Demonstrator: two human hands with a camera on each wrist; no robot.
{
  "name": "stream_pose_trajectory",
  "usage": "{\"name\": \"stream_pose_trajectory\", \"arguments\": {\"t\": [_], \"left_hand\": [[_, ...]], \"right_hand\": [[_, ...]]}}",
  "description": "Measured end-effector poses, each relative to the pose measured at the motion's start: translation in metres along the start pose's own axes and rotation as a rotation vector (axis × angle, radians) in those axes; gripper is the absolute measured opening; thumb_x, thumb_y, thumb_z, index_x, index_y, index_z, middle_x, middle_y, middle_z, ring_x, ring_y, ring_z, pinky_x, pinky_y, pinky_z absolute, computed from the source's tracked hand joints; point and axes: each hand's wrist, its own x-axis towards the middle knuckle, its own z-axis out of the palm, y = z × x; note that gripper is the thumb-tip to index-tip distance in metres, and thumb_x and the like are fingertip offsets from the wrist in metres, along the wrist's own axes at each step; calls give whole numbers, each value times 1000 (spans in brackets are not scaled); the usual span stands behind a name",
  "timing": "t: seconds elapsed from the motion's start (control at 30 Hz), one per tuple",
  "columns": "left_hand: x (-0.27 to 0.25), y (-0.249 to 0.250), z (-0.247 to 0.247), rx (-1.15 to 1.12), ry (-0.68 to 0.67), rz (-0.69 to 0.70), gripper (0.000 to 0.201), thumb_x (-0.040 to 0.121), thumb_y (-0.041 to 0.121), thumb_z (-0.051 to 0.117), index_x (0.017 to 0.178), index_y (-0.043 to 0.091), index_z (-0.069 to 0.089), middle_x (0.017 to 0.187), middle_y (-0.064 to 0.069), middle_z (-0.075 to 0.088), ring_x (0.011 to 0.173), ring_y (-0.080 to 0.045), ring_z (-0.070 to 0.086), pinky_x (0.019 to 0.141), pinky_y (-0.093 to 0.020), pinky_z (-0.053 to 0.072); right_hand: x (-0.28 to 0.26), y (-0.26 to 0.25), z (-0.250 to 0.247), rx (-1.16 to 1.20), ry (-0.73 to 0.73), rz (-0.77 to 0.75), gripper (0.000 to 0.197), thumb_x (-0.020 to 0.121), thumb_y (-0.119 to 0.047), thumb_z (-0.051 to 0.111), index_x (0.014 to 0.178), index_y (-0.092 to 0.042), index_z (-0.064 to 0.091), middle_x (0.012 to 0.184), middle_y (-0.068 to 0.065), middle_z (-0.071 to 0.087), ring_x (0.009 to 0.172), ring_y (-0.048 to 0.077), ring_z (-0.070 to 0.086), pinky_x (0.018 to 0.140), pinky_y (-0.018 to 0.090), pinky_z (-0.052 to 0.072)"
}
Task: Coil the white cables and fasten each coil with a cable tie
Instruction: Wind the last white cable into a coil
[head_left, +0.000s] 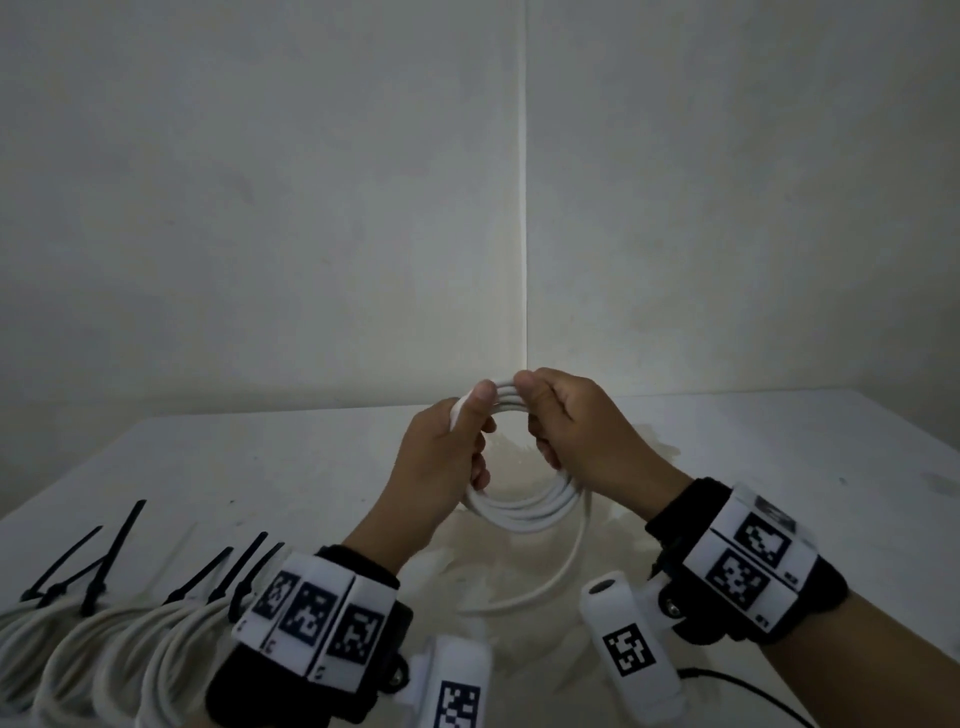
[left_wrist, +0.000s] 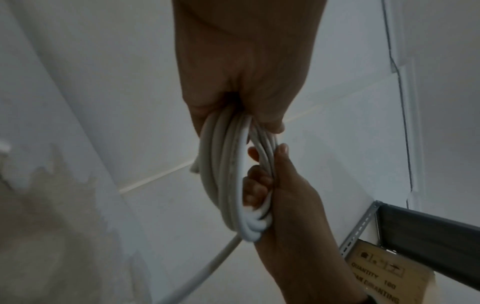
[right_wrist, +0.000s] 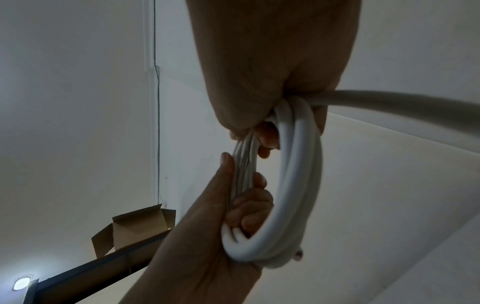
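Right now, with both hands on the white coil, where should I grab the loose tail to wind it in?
Take the loose tail just below where it leaves the coil, at the coil's lower right. Come from the right with the right hand, since the tail hangs down from that side toward the table. The left hand already grips the loops and can likely hold them alone.

Cardboard box (left_wrist: 384, 275) under the shelf in the left wrist view: printed "QUANTITY 100", with a partly cut-off line below it, unreadable. Wristband tags (head_left: 317, 618) carry black-white square codes only; small digits beside them too blurred.
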Motion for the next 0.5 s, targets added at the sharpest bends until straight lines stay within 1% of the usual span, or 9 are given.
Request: {"name": "stream_pose_trajectory", "arguments": {"t": [0.1,0.2,0.27,0.33,0.4,0.47,0.5], "left_hand": [[-1,-2,7,-42,114,33,41,92,40,45,66,10,52,36,8,39,34,-4,38,46,-24,36],[-2,-4,10,-127,221,15,43,92,42,45,67,8,51,35,9,38,33,-4,37,43,-23,35],[-3,-7,11,-207,296,1,44,92,43,44,67,8,51,36,9,37,33,-4,37,44,-23,34],[-5,-9,17,-274,330,-5,44,93,44,41,69,8,50,37,10,37,34,-5,38,47,-26,35],[-8,-12,21,-361,299,-37,43,95,42,38,72,8,51,40,11,38,36,-6,40,49,-28,39],[-9,-13,16,-417,184,-102,43,97,39,36,73,7,53,44,6,43,40,-10,47,54,-30,46],[-7,-12,10,-416,108,-139,45,97,37,35,73,6,55,46,2,47,42,-13,53,58,-32,48]], "right_hand": [[-3,-2,2,105,42,-16,29,97,-31,38,80,-15,55,52,-4,45,43,8,45,49,24,40],[-10,-4,9,190,101,19,31,98,-31,34,80,-15,54,56,0,50,48,11,52,50,20,44],[-14,-5,16,175,161,42,31,98,-33,30,81,-19,53,59,0,51,48,12,53,52,22,44],[-14,-5,20,81,234,5,28,97,-35,29,85,-21,51,57,-2,47,48,14,51,52,27,43],[-11,-3,18,-21,279,-75,27,96,-35,30,86,-19,49,55,1,44,48,19,47,52,33,41],[-9,0,10,-90,274,-123,27,95,-36,29,81,-22,47,55,3,44,48,20,45,52,35,41],[-9,0,7,-102,247,-132,27,93,-40,28,79,-26,46,55,3,45,46,17,45,51,34,40]]}}
